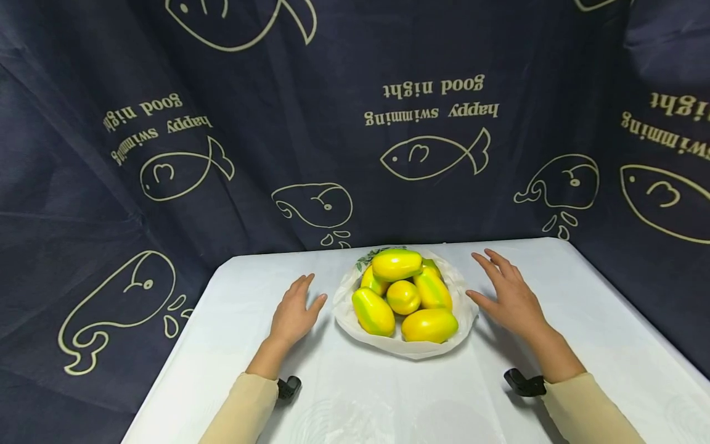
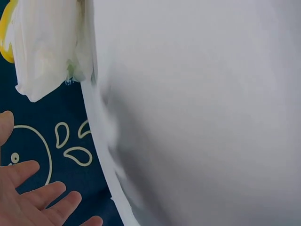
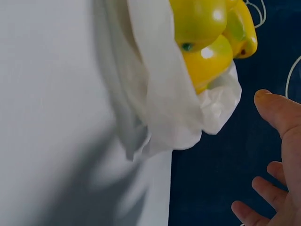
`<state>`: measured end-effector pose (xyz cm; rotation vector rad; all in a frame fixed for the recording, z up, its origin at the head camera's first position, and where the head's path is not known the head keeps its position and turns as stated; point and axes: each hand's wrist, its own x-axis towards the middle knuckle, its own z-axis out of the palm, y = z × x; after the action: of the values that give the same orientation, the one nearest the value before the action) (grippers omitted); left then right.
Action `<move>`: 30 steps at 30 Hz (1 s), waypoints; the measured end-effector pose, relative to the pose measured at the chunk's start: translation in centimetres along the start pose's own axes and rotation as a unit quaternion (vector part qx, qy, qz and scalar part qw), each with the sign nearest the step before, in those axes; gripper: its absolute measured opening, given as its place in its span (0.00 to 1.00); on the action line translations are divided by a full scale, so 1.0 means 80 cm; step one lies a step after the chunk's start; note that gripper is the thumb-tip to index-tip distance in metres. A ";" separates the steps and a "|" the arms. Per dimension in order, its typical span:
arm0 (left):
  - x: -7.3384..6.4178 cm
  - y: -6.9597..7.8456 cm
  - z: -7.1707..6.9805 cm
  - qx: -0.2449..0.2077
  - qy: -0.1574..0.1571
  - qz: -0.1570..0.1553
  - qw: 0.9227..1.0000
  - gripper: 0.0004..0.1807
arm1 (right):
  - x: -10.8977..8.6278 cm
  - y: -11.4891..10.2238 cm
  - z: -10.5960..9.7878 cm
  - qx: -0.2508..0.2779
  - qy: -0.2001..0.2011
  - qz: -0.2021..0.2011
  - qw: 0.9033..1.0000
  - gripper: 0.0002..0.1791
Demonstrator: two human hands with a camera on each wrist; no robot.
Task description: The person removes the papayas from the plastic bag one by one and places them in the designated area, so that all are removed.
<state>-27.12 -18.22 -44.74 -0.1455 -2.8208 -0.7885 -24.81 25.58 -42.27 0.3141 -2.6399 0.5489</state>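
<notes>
A white plastic bag (image 1: 413,350), its rim spread wide, sits on the table and holds several yellow-green fruits (image 1: 403,297) that look like papayas or mangoes. My left hand (image 1: 294,313) hovers to the left of the bag, fingers apart and touching nothing. On the other side, my right hand (image 1: 511,299) is held just off the bag with fingers spread, holding nothing. In the right wrist view the bag's crumpled side (image 3: 176,117) and the fruits (image 3: 202,23) appear beside the thumb. The left wrist view shows the bag (image 2: 47,47) above the fingers.
The table (image 1: 355,407) has a white cover and rounded far corners. Behind it hangs a dark blue curtain (image 1: 322,123) printed with pale fish, whales and upside-down lettering. A black wrist-camera mount (image 1: 524,383) sits under the right wrist, another (image 1: 288,388) by the left.
</notes>
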 end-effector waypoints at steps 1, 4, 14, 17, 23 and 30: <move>0.000 0.001 0.001 -0.006 0.001 -0.001 1.000 0.35 | 0.001 -0.002 0.001 0.005 0.003 -0.003 1.000 0.46; 0.000 0.005 0.004 -0.024 0.005 -0.003 1.000 0.34 | 0.004 -0.006 0.003 0.020 0.011 -0.014 1.000 0.45; 0.003 0.015 0.012 -0.093 -0.010 -0.029 0.995 0.33 | 0.012 -0.020 0.010 0.074 0.007 -0.027 0.997 0.44; 0.004 0.018 0.016 -0.122 -0.010 -0.029 0.992 0.32 | 0.014 -0.025 0.013 0.092 0.002 -0.030 0.995 0.44; 0.005 0.025 0.024 -0.185 -0.016 -0.043 0.982 0.30 | 0.020 -0.036 0.020 0.122 -0.011 -0.029 0.992 0.44; 0.005 0.037 0.032 -0.247 -0.022 -0.072 0.966 0.27 | 0.028 -0.050 0.028 0.153 -0.028 -0.026 0.987 0.43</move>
<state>-27.53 -14.34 -45.31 -0.0316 -2.6350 -1.5268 -26.39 20.80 -41.80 0.4961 -2.5889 0.9439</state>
